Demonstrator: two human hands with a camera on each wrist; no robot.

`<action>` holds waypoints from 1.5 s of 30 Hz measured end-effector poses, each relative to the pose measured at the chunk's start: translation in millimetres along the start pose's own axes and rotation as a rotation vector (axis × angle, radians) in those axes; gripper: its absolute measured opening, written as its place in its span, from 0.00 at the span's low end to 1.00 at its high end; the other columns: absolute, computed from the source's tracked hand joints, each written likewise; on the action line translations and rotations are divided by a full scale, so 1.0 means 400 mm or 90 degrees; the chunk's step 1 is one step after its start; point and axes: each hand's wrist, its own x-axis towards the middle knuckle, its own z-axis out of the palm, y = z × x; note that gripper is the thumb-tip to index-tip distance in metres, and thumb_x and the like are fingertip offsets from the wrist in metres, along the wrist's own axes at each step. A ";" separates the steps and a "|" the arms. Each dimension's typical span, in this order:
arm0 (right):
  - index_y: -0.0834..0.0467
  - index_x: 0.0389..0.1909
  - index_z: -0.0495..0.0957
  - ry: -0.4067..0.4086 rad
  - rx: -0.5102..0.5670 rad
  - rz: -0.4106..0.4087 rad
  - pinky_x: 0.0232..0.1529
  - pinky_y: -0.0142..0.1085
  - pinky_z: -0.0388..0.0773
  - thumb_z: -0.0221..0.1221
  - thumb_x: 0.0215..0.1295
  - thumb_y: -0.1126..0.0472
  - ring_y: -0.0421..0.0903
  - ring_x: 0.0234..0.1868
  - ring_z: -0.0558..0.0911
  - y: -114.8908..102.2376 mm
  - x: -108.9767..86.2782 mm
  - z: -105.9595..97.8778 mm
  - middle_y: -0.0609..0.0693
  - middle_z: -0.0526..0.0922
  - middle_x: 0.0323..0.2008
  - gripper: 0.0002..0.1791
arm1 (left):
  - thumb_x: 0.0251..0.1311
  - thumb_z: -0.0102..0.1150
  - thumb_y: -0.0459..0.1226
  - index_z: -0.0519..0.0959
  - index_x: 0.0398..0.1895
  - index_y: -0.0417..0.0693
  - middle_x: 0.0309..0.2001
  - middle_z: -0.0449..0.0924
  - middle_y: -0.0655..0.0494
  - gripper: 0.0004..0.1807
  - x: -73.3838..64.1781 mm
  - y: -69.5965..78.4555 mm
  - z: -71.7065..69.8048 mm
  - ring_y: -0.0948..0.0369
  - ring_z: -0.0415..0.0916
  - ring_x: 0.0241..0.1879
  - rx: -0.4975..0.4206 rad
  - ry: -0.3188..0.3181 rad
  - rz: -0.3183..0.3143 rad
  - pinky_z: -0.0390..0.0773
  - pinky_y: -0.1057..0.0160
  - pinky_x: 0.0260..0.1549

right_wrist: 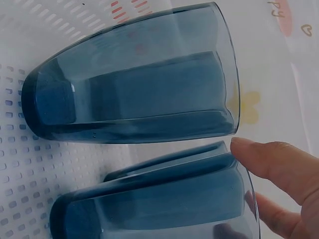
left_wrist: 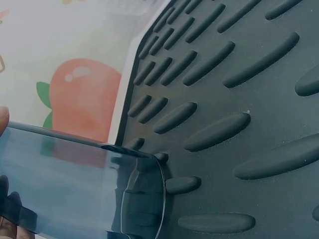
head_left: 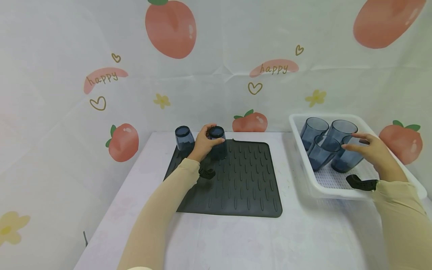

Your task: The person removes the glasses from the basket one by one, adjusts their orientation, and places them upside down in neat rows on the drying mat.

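My left hand (head_left: pixel 201 145) grips a blue-tinted glass (head_left: pixel 220 150), bottom up, at the back of the black drying mat (head_left: pixel 243 187). In the left wrist view the rim of this glass (left_wrist: pixel 75 174) is at the ridged mat, with fingertips around its other end. Another upturned glass (head_left: pixel 184 141) stands just to the left. At the white basket (head_left: pixel 315 187), my right hand (head_left: pixel 376 153) pinches the rim of the front right glass (right_wrist: pixel 164 211), thumb on one side and fingers on the other. This glass leans, mouth up.
Several blue glasses stand close together in the basket, including a back left glass (head_left: pixel 312 133), a back right glass (head_left: pixel 341 129) and a front left glass (head_left: pixel 322 153). A fruit-patterned cloth (head_left: pixel 209 86) hangs behind the white table (head_left: pixel 236 240).
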 end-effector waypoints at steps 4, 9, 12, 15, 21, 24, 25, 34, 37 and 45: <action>0.68 0.74 0.42 -0.005 -0.002 -0.007 0.61 0.75 0.48 0.56 0.67 0.42 0.77 0.70 0.39 -0.001 -0.001 0.000 0.74 0.33 0.73 0.50 | 0.55 0.69 0.32 0.63 0.69 0.44 0.63 0.67 0.46 0.38 0.001 0.000 0.001 0.51 0.69 0.60 -0.002 -0.002 0.003 0.74 0.52 0.58; 0.68 0.74 0.42 0.000 -0.011 -0.005 0.60 0.75 0.49 0.57 0.67 0.43 0.78 0.70 0.41 0.005 0.005 0.001 0.76 0.35 0.72 0.50 | 0.55 0.69 0.33 0.64 0.69 0.47 0.63 0.67 0.47 0.37 0.000 0.002 0.002 0.52 0.69 0.61 0.007 0.001 0.002 0.73 0.53 0.59; 0.68 0.74 0.42 0.001 -0.013 -0.003 0.60 0.75 0.50 0.57 0.66 0.43 0.78 0.69 0.42 0.007 0.008 0.001 0.76 0.36 0.71 0.50 | 0.55 0.69 0.33 0.64 0.69 0.47 0.63 0.67 0.47 0.37 0.000 0.001 0.001 0.52 0.69 0.61 0.009 0.002 -0.001 0.73 0.53 0.59; 0.68 0.74 0.41 -0.002 -0.011 -0.001 0.60 0.75 0.50 0.57 0.66 0.43 0.79 0.69 0.42 0.008 0.010 0.001 0.76 0.36 0.71 0.51 | 0.55 0.69 0.33 0.64 0.69 0.47 0.63 0.67 0.47 0.37 -0.001 0.003 0.001 0.52 0.69 0.61 0.011 0.002 -0.003 0.73 0.53 0.59; 0.67 0.74 0.35 -0.024 0.017 -0.005 0.58 0.77 0.48 0.58 0.66 0.44 0.79 0.69 0.43 0.015 0.016 -0.002 0.77 0.36 0.71 0.54 | 0.56 0.69 0.34 0.65 0.68 0.49 0.64 0.67 0.48 0.37 -0.001 0.004 0.001 0.52 0.68 0.61 0.014 0.000 -0.002 0.73 0.53 0.59; 0.66 0.74 0.32 -0.034 0.025 0.007 0.57 0.78 0.47 0.58 0.66 0.43 0.79 0.69 0.42 0.021 0.019 -0.004 0.77 0.34 0.71 0.55 | 0.56 0.69 0.34 0.64 0.68 0.49 0.64 0.67 0.48 0.37 0.000 0.002 0.001 0.52 0.68 0.61 0.014 0.000 -0.002 0.73 0.52 0.59; 0.66 0.74 0.32 -0.034 0.025 0.012 0.58 0.78 0.47 0.59 0.66 0.43 0.79 0.69 0.42 0.023 0.020 -0.004 0.77 0.33 0.71 0.56 | 0.56 0.69 0.34 0.64 0.68 0.49 0.64 0.67 0.48 0.37 0.000 0.001 0.001 0.52 0.68 0.61 0.015 0.000 -0.001 0.73 0.53 0.59; 0.66 0.74 0.28 -0.035 0.029 0.032 0.58 0.78 0.45 0.57 0.67 0.44 0.79 0.69 0.40 0.015 0.016 -0.003 0.77 0.33 0.71 0.56 | 0.57 0.67 0.32 0.61 0.71 0.45 0.66 0.64 0.44 0.39 -0.009 0.029 -0.003 0.50 0.66 0.64 0.006 -0.020 -0.027 0.71 0.52 0.61; 0.66 0.74 0.28 -0.035 0.026 0.036 0.57 0.78 0.45 0.57 0.67 0.45 0.79 0.69 0.41 0.010 0.012 -0.003 0.78 0.33 0.71 0.56 | 0.56 0.69 0.34 0.62 0.71 0.48 0.66 0.65 0.46 0.39 0.001 0.007 -0.002 0.51 0.66 0.64 0.003 -0.014 -0.022 0.71 0.52 0.61; 0.66 0.74 0.26 -0.041 0.011 0.038 0.57 0.78 0.46 0.59 0.66 0.45 0.79 0.69 0.41 0.014 0.014 -0.003 0.80 0.35 0.69 0.58 | 0.56 0.68 0.33 0.64 0.69 0.46 0.63 0.67 0.47 0.37 -0.002 0.010 0.000 0.52 0.68 0.61 0.003 -0.004 -0.009 0.73 0.52 0.60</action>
